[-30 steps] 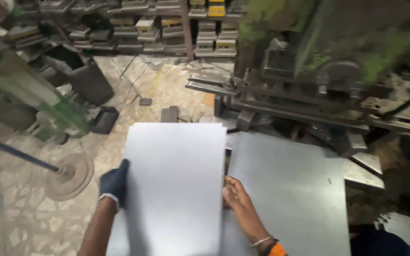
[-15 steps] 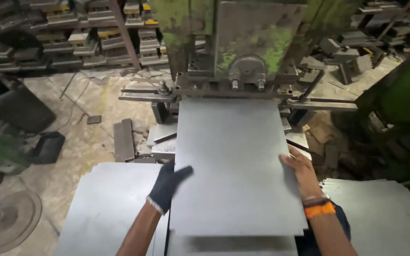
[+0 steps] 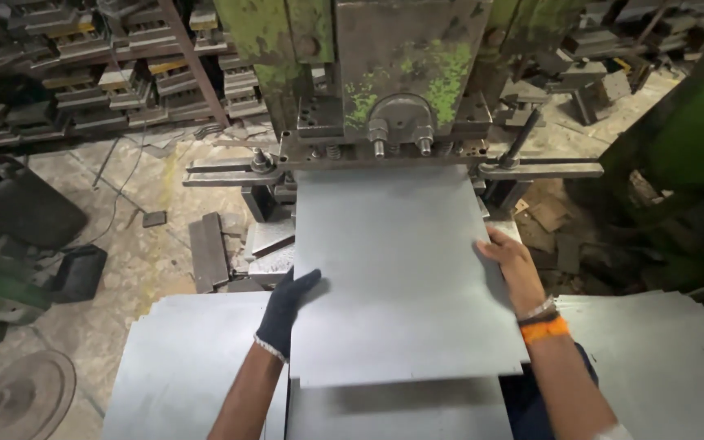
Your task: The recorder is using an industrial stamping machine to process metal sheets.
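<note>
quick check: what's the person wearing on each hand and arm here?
The left hand wears a dark navy knitted glove with a pale edge at the cuff; the forearm above it is bare, no sleeve. The right hand is ungloved. Its wrist carries a thin silver-coloured bangle and a bright orange band just behind it. No sleeve shows on that forearm either.

The metal sheet went from lying over the stack at about 6 o'clock to pushed toward 12 o'clock, its far edge reaching under the green press. The gloved left hand and bare right hand travelled forward with its side edges.
</note>
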